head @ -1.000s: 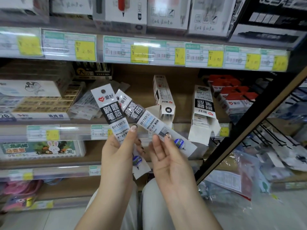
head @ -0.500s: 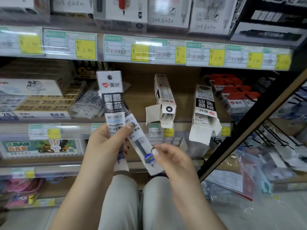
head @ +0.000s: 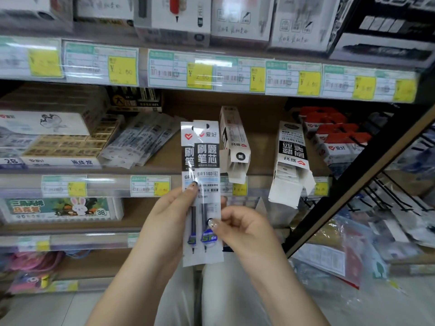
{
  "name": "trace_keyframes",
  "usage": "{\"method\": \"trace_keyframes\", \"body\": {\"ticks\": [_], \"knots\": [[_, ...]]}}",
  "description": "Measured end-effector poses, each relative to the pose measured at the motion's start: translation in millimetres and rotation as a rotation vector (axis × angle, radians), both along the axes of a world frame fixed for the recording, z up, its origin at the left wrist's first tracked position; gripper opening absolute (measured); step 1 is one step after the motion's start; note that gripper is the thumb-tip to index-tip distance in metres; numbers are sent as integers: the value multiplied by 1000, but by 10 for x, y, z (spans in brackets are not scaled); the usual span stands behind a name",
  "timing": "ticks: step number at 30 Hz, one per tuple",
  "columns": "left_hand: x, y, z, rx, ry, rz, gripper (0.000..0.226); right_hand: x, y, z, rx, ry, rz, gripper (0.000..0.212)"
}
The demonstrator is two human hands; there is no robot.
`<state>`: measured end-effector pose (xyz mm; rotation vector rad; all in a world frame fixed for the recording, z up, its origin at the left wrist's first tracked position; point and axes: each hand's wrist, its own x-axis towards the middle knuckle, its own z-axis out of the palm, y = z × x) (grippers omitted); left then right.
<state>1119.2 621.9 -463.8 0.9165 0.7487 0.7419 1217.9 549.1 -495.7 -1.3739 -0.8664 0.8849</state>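
Two narrow pen-refill packets stand upright and overlapped in front of the shelf. The front refill packet [head: 208, 161] has a white and black label and a clear lower half showing a refill; the rear refill packet [head: 187, 151] peeks out on its left. My left hand [head: 169, 215] holds them from the left, thumb pressed on the front near mid-height. My right hand [head: 244, 229] pinches the lower part of the front packet with thumb and fingers.
The wooden shelf [head: 259, 118] behind holds an opened refill box [head: 234, 142], a second opened box [head: 292, 161], red-topped packs [head: 334, 137] at right and loose packets [head: 141, 142] at left. Price tags [head: 200, 74] line the shelf edges. Bagged goods [head: 353, 250] lie at lower right.
The two packets, fanned apart a second ago, have been brought together upright and overlapped. Both hands shifted to the centre, the right hand now at the lower part of the packets.
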Motion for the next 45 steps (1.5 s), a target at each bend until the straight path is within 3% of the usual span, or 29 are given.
{"method": "trace_keyframes", "body": {"ticks": [5, 11, 16, 18, 21, 22, 26, 31, 35, 45], "knots": [[38, -42, -37, 14, -47, -16, 26, 31, 0, -28, 10, 2, -28, 23], [66, -23, -105, 73, -33, -15, 24, 21, 27, -44, -1, 50, -9, 12], [120, -6, -33, 164, 96, -61, 21, 35, 116, -51, -42, -2, 14, 20], [133, 90, 18, 409, 290, -53, 26, 66, 154, -49, -48, -31, -35, 20], [163, 551, 86, 1052, 816, 138, 23, 133, 173, -14, -64, -47, -100, 14], [200, 772, 94, 1148, 969, 163, 25, 161, 174, -6, -73, -47, -120, 15], [385, 1530, 30, 1016, 1457, -53, 45, 211, 176, 11, -96, -72, -163, 12], [495, 1684, -98, 1057, 1641, -22, 36, 212, 161, 6, -114, -80, -154, 11], [497, 1699, -139, 1184, 1678, -14, 37, 219, 154, 12, -119, -77, -158, 11], [489, 1792, -99, 1229, 1650, -48, 24, 248, 114, 23, -134, -100, -159, 17]]}}
